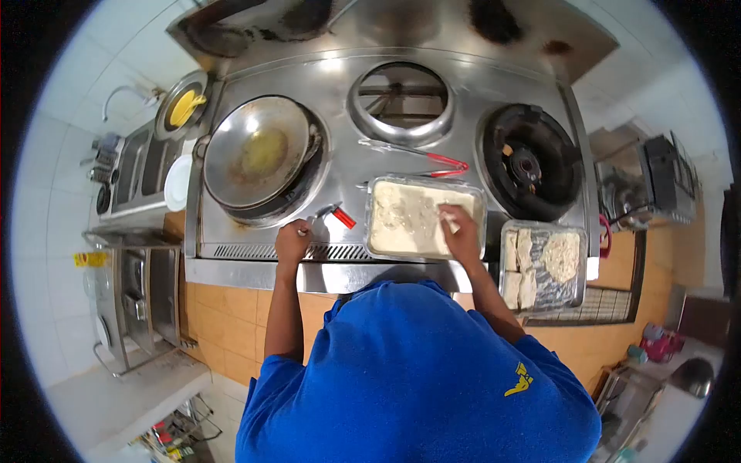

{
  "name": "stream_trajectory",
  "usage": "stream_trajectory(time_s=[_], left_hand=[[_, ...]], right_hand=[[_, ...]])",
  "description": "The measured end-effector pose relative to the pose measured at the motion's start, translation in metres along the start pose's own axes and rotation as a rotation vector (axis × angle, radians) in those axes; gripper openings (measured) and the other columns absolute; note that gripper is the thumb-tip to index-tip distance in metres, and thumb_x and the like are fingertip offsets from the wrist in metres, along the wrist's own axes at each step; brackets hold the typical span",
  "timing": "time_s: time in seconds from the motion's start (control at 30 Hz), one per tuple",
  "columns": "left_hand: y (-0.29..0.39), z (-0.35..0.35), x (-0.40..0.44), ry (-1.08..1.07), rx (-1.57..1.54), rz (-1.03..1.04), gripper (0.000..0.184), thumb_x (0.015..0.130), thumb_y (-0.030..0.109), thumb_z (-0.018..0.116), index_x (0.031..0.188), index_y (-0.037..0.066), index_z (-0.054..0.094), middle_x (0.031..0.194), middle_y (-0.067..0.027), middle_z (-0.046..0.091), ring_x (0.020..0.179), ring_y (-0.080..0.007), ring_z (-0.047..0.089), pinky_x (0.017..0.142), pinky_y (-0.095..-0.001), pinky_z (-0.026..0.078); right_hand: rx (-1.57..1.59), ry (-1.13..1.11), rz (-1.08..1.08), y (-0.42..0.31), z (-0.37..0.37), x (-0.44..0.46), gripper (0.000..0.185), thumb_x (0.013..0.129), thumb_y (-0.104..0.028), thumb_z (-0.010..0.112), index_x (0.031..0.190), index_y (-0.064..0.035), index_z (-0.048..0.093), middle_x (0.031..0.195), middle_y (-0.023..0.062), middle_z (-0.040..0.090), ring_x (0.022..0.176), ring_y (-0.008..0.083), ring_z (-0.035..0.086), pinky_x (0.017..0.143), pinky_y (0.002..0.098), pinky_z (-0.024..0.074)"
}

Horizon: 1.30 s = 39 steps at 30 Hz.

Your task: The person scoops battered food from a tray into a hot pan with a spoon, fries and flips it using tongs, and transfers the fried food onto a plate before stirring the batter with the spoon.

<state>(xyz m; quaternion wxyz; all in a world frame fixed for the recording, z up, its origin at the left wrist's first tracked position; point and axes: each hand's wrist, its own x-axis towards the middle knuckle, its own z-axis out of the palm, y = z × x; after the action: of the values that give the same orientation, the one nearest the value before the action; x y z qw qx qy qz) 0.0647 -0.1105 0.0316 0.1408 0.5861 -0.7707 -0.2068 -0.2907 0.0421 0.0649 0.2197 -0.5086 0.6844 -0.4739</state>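
Observation:
My right hand (461, 235) is over a clear rectangular tray (370, 245) of pale, flour-like powder (397, 220). Its fingers are bent together at the powder; whatever is between them is too small to name. On the stove's front edge, my left hand (292, 241) is closed around something hidden, beside a small metal piece with a red end (343, 218). Red-handled tongs (444, 161) lie behind the powder tray. Right of it, a second clear tray (548, 299) holds flat pale pieces (522, 266) and a crumbly, coated piece (562, 256).
A wok (258, 150) with yellowish liquid sits on the left burner. The middle burner ring (399, 104) and black right burner (532, 163) have no pan. Further left are a sink (135, 162), a white plate (178, 183) and a bowl with something yellow (184, 106).

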Motion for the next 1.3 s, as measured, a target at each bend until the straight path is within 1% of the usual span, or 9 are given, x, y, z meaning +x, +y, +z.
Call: stream_trajectory(time_s=[0.13,0.17,0.3,0.4,0.7,0.9,1.1,1.13,1.3], left_hand=[[0.053,-0.005,-0.01,-0.112,-0.773,-0.043,0.007,0.079,0.004,0.062,0.085,0.002,0.064,0.077,0.0005,0.064,0.064,-0.0049,0.053,0.055,-0.0203,0.041],[0.068,-0.004,-0.02,-0.252,-0.956,-0.256,0.009,0.081,0.006,0.064,0.09,0.006,0.063,0.075,0.004,0.059,0.058,-0.0032,0.046,0.051,-0.0183,0.035],[0.137,0.029,-0.056,-0.456,-1.386,-0.284,0.009,0.086,0.009,0.063,0.093,0.007,0.059,0.07,0.0045,0.053,0.055,-0.0031,0.042,0.049,-0.018,0.033],[0.174,0.043,-0.073,-0.548,-1.499,-0.334,0.008,0.088,0.012,0.062,0.094,0.007,0.059,0.07,0.0025,0.057,0.056,-0.0024,0.043,0.051,-0.0176,0.034],[0.196,0.056,-0.072,-0.707,-1.059,-0.07,0.032,0.086,0.009,0.062,0.117,0.008,0.053,0.104,0.0001,0.059,0.083,-0.0061,0.054,0.067,-0.0192,0.043],[0.101,0.083,-0.025,-0.017,-0.629,0.184,0.027,0.089,0.005,0.054,0.115,0.001,0.052,0.1,-0.0072,0.059,0.078,-0.0122,0.056,0.07,-0.0244,0.046],[0.045,0.133,0.006,-0.025,-0.714,-0.08,0.029,0.093,0.02,0.052,0.107,-0.005,0.055,0.094,-0.0089,0.056,0.076,-0.0143,0.054,0.069,-0.0264,0.045],[0.05,0.138,0.008,0.103,-0.349,0.127,0.034,0.094,0.027,0.048,0.099,-0.007,0.056,0.088,-0.0083,0.054,0.073,-0.0155,0.051,0.068,-0.027,0.043],[0.073,0.144,0.002,-0.135,-0.722,-0.166,0.03,0.096,0.026,0.046,0.088,-0.002,0.05,0.084,-0.0062,0.053,0.077,-0.0141,0.049,0.069,-0.0282,0.043]], right_hand=[[0.267,-0.302,0.211,-0.016,0.027,-0.053,0.027,0.087,-0.016,0.061,0.112,-0.0074,0.06,0.107,0.0097,0.063,0.095,0.0194,0.06,0.079,0.0332,0.0505],[0.353,-0.367,0.228,-0.018,0.035,-0.06,0.03,0.088,-0.02,0.061,0.115,-0.0064,0.058,0.107,0.0097,0.063,0.096,0.0193,0.06,0.08,0.0325,0.0505],[0.568,-0.45,0.183,-0.023,0.062,-0.07,0.033,0.089,-0.025,0.06,0.113,-0.0022,0.056,0.101,0.0121,0.063,0.088,0.0169,0.06,0.076,0.0301,0.0501],[0.489,-0.415,0.195,-0.03,0.051,-0.07,0.021,0.092,-0.022,0.056,0.098,-0.0012,0.055,0.076,0.0067,0.062,0.07,0.0142,0.058,0.063,0.0308,0.0463],[0.543,-0.27,0.29,-0.011,-0.004,-0.106,0.015,0.093,-0.007,0.044,0.104,-0.0034,0.052,0.069,0.0055,0.058,0.066,0.0135,0.056,0.064,0.0299,0.046],[0.456,-0.281,0.342,0.016,-0.058,-0.108,0.018,0.094,-0.005,0.04,0.109,-0.0025,0.05,0.075,0.0069,0.058,0.07,0.0137,0.057,0.068,0.0289,0.0474],[0.503,-0.196,0.41,0.015,-0.095,-0.101,0.016,0.095,-0.007,0.037,0.101,-0.0003,0.05,0.08,0.0093,0.063,0.067,0.016,0.061,0.067,0.0301,0.0498],[0.505,-0.173,0.412,0.02,-0.094,-0.098,0.016,0.096,-0.009,0.038,0.101,0.0003,0.049,0.08,0.011,0.063,0.068,0.0171,0.062,0.066,0.0304,0.0507],[0.53,0.041,0.312,0.045,-0.075,-0.082,0.02,0.097,-0.013,0.039,0.092,0.0008,0.052,0.087,0.0131,0.064,0.08,0.0204,0.063,0.075,0.0322,0.0498]])
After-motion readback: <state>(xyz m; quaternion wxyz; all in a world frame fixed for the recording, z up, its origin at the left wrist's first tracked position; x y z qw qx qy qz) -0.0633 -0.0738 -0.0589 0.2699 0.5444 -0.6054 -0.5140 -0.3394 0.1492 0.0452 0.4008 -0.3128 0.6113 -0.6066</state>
